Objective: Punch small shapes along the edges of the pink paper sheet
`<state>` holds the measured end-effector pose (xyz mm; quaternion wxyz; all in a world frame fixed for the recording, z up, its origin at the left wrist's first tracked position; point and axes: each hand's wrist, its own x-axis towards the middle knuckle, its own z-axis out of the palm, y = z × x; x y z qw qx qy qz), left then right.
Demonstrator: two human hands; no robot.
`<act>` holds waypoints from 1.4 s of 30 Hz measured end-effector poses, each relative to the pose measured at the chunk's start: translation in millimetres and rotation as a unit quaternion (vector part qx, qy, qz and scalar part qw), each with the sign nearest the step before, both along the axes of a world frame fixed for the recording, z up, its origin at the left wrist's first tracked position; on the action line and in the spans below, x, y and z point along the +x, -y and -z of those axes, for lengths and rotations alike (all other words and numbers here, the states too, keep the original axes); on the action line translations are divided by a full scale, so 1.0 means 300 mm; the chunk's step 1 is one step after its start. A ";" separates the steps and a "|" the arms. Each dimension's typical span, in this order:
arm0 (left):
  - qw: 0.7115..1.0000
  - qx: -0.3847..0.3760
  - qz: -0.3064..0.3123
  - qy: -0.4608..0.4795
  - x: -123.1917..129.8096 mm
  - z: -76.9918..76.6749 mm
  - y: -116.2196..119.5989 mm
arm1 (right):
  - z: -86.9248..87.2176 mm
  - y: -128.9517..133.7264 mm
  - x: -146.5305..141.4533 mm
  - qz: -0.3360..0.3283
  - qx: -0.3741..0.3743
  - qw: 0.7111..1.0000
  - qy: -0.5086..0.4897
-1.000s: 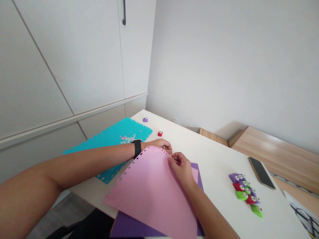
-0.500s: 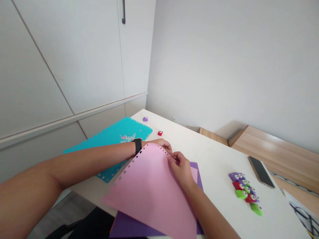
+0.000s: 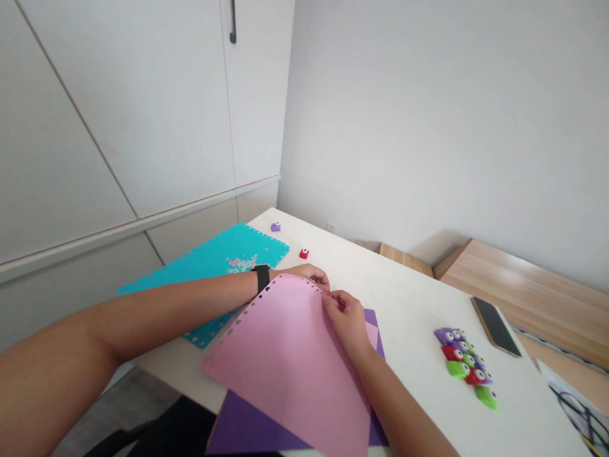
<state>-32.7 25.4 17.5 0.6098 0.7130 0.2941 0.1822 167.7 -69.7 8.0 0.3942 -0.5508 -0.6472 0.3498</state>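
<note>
A sheet of pale pink card (image 3: 285, 362) with a row of small punched holes along its curved upper edge is lifted at a slant above the worktop. The person's right hand (image 3: 349, 324) pinches that edge, its fingers (image 3: 333, 301) closed narrowly on the card. The left hand (image 3: 307, 274), with a black wristwatch (image 3: 261, 278), lies just beside it, and its fingers curve behind the top of the sheet. They are partly hidden, so I cannot tell whether they grip it.

Under the pink card lies a sheet of purple card (image 3: 252, 425), overhanging the near edge of the white worktop (image 3: 409, 317). Further back lies a turquoise punched sheet (image 3: 209, 260) with pale pink paper bits on it, near a small purple craft punch (image 3: 275, 226) and a small red craft punch (image 3: 304, 254). To the right sits a tight cluster of purple, red and green craft punches (image 3: 464, 368), then a black smartphone (image 3: 495, 327).

A light wooden surface (image 3: 528, 292) meets the worktop's far right side. Tall white cabinets (image 3: 133, 108) with a dark handle (image 3: 233, 22) fill the left, beside a plain pale grey wall (image 3: 428, 114).
</note>
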 end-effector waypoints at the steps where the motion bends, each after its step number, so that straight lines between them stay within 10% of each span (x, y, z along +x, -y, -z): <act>1: 1.000 0.002 -0.001 0.000 0.000 0.004 -0.001 | 0.001 -0.005 0.002 -0.002 -0.011 1.000 -0.010; 15: 0.994 0.071 -0.069 -0.037 0.005 -0.023 0.014 | -0.002 0.000 -0.012 -0.047 -0.006 0.999 0.009; 24: 0.921 0.199 -0.169 -0.289 -0.429 -0.175 -0.004 | -0.022 -0.028 0.049 -0.165 0.034 0.981 0.096; 31: 0.873 0.222 -0.148 -0.409 -0.624 -0.176 0.035 | -0.027 -0.032 0.060 -0.168 0.032 0.982 0.083; 38: 0.775 0.356 -0.265 -0.450 -0.563 -0.271 0.075 | -0.042 -0.010 0.042 -0.151 0.059 0.982 0.092; 42: 0.881 0.355 -0.165 -0.267 -0.367 -0.293 0.148 | -0.055 0.012 0.019 -0.136 0.091 0.982 0.097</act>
